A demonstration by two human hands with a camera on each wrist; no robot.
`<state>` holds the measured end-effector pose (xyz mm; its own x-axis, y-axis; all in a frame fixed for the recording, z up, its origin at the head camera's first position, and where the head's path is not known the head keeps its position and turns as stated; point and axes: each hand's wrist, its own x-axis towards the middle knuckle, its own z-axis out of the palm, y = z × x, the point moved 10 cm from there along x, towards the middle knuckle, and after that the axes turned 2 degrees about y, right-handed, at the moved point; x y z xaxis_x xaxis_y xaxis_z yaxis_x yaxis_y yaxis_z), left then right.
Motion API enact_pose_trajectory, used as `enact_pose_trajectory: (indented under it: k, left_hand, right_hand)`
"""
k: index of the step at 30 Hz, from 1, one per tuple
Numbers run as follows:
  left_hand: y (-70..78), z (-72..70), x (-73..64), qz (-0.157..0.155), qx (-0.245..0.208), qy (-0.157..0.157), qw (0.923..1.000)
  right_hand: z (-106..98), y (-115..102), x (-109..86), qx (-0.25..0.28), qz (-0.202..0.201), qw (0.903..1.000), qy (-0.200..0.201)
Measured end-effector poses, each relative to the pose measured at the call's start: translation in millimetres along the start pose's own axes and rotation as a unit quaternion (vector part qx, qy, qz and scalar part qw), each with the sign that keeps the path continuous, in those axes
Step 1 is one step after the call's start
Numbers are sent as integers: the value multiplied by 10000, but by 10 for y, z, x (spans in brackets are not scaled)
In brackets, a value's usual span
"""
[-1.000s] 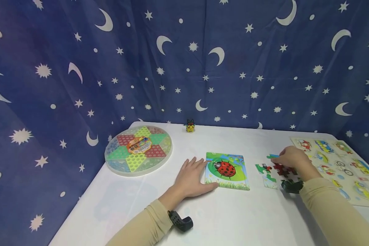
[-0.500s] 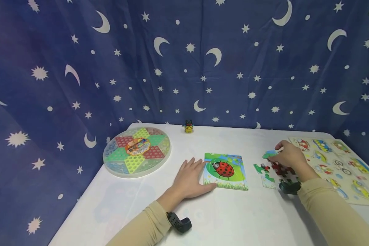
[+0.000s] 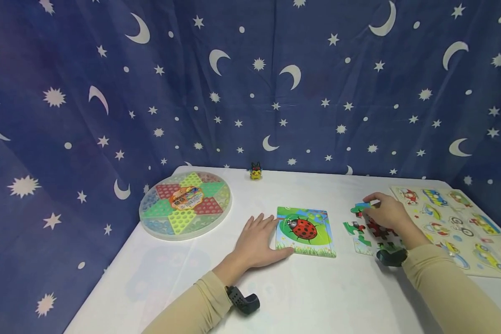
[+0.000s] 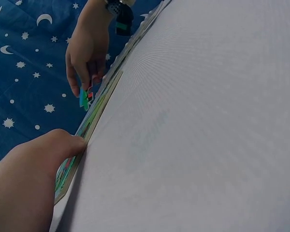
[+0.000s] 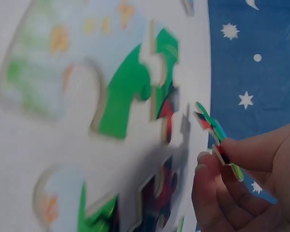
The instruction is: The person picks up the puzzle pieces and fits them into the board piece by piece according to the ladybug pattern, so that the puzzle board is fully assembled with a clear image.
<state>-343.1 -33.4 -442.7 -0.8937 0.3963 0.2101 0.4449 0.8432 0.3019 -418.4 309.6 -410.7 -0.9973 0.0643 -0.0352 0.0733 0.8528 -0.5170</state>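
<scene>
Several fingers of the right hand (image 3: 387,215) are pinching and partly hiding a puzzle piece (image 3: 357,210) near loose pieces (image 3: 362,247). Fingers wide, the left hand (image 3: 256,243) is touching the ladybug puzzle (image 3: 305,230); the vehicle board (image 3: 460,227) is running off-frame.

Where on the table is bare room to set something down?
Bare table lies between the sleeves, and between round game board and ladybug puzzle, beyond the left hand. Crowded: right side, with puzzle pieces beside the vehicle board.

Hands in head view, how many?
2: left hand touching the left side of the ladybug board; right hand pinching at least one puzzle piece. No others visible.
</scene>
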Motion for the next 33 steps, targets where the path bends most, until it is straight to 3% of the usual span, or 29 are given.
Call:
enact_pose_trajectory:
  k: [5,14,33]
  left_hand:
    - [19,-5,9,12,-6,10,10000]
    - [32,5,3,37,-17,34,10000]
    - [2,-20,-9,38,-12,18,10000]
  right_hand:
    - [72,-92,-27,715,42,9974,-94]
    - [324,-427,-63,1701,-160,9838,-533]
    - [688,-961,-156,1595,-668,9807,-908]
